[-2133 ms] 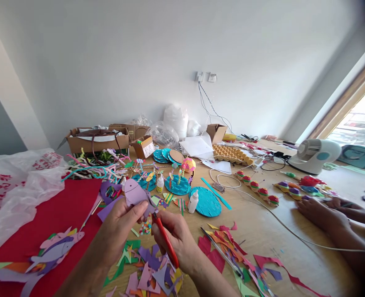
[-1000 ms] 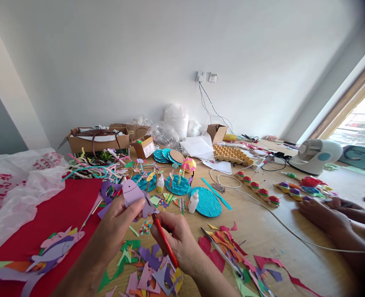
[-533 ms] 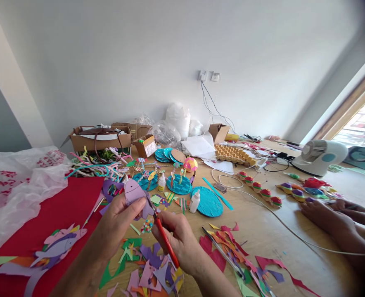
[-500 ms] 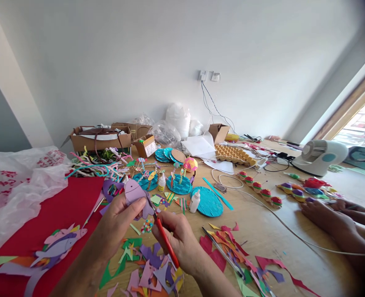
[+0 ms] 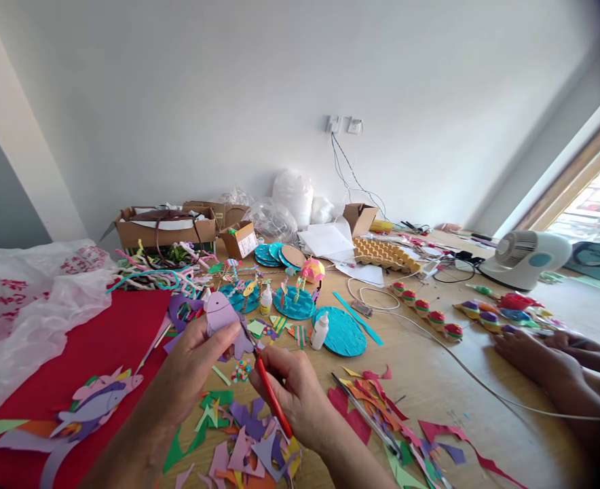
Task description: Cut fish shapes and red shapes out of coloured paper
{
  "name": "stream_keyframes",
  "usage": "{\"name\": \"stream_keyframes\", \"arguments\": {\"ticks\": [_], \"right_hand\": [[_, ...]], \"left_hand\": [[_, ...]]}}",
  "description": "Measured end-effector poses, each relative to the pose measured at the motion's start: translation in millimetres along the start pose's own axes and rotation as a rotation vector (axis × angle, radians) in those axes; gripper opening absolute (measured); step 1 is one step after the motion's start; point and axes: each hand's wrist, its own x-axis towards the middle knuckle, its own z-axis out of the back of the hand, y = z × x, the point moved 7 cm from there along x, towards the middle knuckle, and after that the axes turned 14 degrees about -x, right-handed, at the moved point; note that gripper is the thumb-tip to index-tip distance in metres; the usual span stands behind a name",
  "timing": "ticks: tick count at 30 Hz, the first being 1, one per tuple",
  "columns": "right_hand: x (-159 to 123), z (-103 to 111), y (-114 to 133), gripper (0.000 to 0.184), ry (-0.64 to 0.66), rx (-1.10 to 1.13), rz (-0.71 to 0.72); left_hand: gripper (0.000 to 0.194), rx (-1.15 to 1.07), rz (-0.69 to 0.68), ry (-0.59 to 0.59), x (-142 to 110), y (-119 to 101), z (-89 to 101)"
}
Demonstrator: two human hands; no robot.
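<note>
Red-handled scissors (image 5: 273, 397): one pair; white bottles (image 5: 320, 333): two in full view; fan (image 5: 528, 260): one; egg tray (image 5: 384, 254): one; wall sockets (image 5: 333, 124): two

There is room to pass over bare table (image 5: 406, 354) between the disc (image 5: 345, 333) and the cable (image 5: 483, 381). The cable bars the right side, with a co-worker's 2 hands (image 5: 527, 352) beyond. A bottle (image 5: 319, 333) stands upright beside the disc; scraps (image 5: 267, 454) spread below the right hand (image 5: 290, 386).
</note>
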Motion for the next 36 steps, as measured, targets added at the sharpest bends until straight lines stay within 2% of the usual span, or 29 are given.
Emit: {"name": "stream_keyframes", "arguments": {"ticks": [7, 12, 17, 36], "right_hand": [[1.2, -2.5, -1.1, 0.036, 0.032, -0.008, -0.007], [1.8, -4.3, -2.6, 0.035, 0.038, 0.008, -0.023], [1.4, -4.3, -2.3, 0.036, 0.046, 0.018, -0.028], [2.1, -0.8, -2.3, 0.036, 0.042, -0.024, -0.036]], "left_hand": [[0.021, -0.065, -0.009, -0.002, 4.6, -0.5, 7.0], [0.019, -0.119, 0.034, 0.045, 3.7, 0.4, 2.3], [0.021, -0.16, 0.045, 0.029, 4.2, 0.7, 0.4], [0.018, -0.137, 0.04, 0.041, 3.4, -1.2, 0.3]]}}
